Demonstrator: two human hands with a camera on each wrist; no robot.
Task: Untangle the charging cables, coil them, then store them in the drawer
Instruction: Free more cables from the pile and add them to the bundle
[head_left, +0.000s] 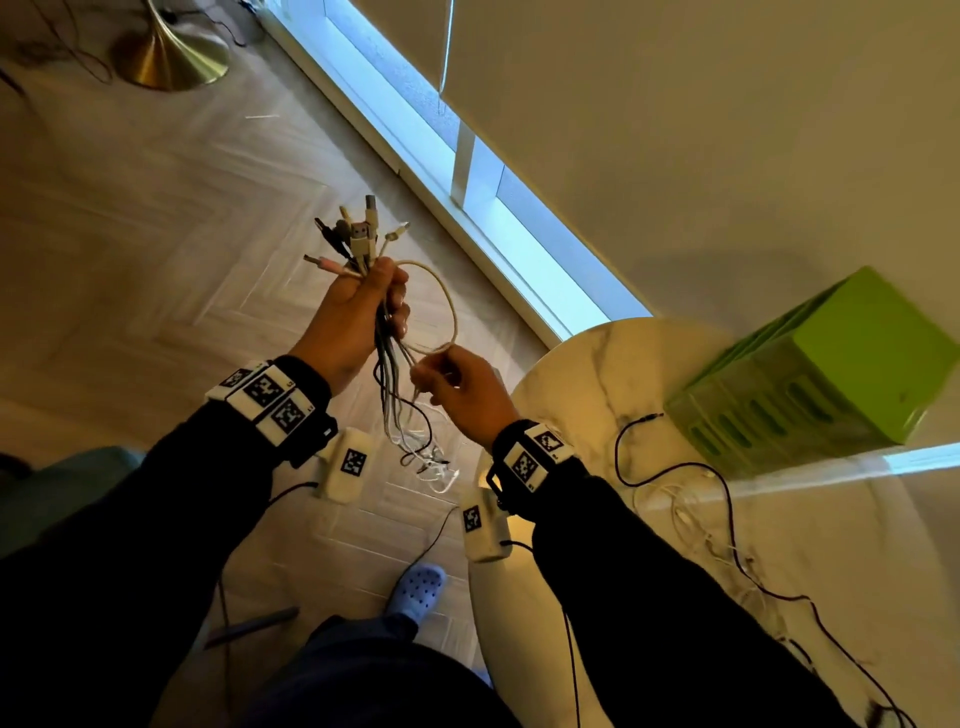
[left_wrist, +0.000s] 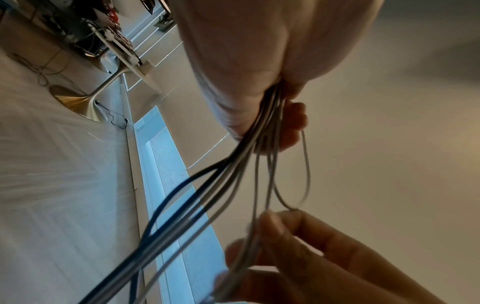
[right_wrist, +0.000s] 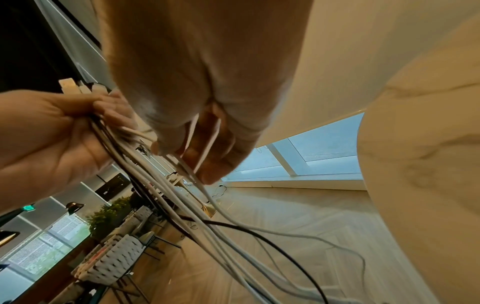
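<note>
My left hand (head_left: 363, 306) grips a bundle of charging cables (head_left: 387, 374) upright over the floor, with several plugs (head_left: 358, 236) fanning out above the fist. The white and dark cords (left_wrist: 221, 185) hang down from that fist, and their ends dangle near the floor. Just below and to the right, my right hand (head_left: 457, 387) pinches a thin white cable (head_left: 449, 301) that loops up to the left fist. In the right wrist view the white cord (right_wrist: 205, 139) runs between my right fingers (right_wrist: 218, 156). No drawer front shows plainly.
A round marble table (head_left: 649, 374) stands at the right with more loose cables (head_left: 691, 509) and a green slotted box (head_left: 810, 374) on it. A brass lamp base (head_left: 166, 52) sits far left on the floor. A low window (head_left: 467, 171) runs along the wall.
</note>
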